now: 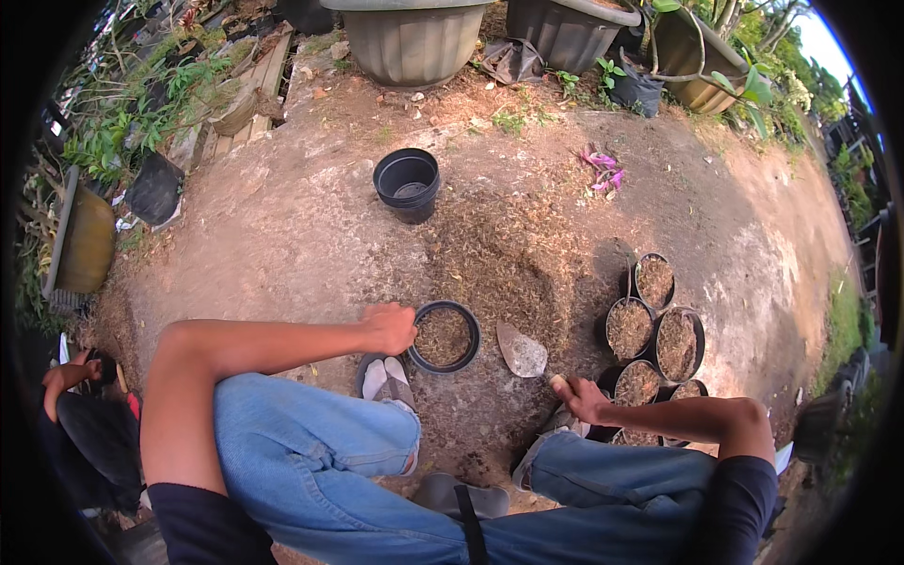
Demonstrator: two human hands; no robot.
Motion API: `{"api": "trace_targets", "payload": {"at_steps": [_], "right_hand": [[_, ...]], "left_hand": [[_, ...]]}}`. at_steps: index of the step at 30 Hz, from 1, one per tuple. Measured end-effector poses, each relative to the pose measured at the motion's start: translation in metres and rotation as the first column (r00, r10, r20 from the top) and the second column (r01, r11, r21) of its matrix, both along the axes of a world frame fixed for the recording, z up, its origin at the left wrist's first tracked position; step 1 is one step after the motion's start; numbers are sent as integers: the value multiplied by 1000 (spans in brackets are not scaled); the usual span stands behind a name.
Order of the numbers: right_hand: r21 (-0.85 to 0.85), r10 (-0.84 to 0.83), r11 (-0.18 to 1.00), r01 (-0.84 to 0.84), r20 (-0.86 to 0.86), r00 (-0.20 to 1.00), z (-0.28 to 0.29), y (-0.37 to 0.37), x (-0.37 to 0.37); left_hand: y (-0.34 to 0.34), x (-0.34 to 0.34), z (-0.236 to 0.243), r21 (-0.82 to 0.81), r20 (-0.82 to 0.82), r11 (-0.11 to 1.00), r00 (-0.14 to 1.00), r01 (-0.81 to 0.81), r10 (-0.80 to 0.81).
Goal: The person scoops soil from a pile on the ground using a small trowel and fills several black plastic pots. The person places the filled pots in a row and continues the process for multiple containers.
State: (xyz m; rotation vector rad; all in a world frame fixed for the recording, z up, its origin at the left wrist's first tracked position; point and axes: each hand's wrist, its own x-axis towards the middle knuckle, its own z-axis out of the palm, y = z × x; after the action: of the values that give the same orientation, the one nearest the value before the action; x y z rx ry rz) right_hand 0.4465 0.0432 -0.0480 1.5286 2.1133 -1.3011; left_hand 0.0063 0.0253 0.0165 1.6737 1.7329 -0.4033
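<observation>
My left hand point(388, 328) is closed at the left rim of a round black plant pot point(478, 341), which stands on the ground in front of me with dry brown soil mix inside. My right hand point(581, 399) is wrapped round the handle of a trowel point(524, 354). Its pointed, soil-dusted blade lies low over the ground, just right of the pot and apart from it. Beyond the blade spreads a loose heap of brown soil mix point(499, 268). The fingertips of my left hand are hidden.
Several filled black pots point(676, 345) stand grouped at the right, beside my right forearm. An unfilled black pot point(409, 181) stands farther off, left of the heap. Large planters point(410, 42) line the back. Purple leaves point(603, 171) lie at far right. Another person point(89, 424) sits at left.
</observation>
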Motion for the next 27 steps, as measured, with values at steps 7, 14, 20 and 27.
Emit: {"api": "trace_targets", "payload": {"at_steps": [7,14,20,27], "right_hand": [[30,-41,999,41,3,999,-9,70,-91],[-32,-9,999,9,18,1000,-21,91,-95],[36,223,974,-224,25,975,40,106,-108],[229,313,920,-317,56,948,62,99,-65]], "left_hand": [[-8,-4,-3,24,-6,1000,1000,-19,19],[3,3,-3,29,-31,997,997,69,-68],[1,0,-11,-70,-107,997,993,41,-48],[8,3,3,-63,-135,988,980,139,-147]]}}
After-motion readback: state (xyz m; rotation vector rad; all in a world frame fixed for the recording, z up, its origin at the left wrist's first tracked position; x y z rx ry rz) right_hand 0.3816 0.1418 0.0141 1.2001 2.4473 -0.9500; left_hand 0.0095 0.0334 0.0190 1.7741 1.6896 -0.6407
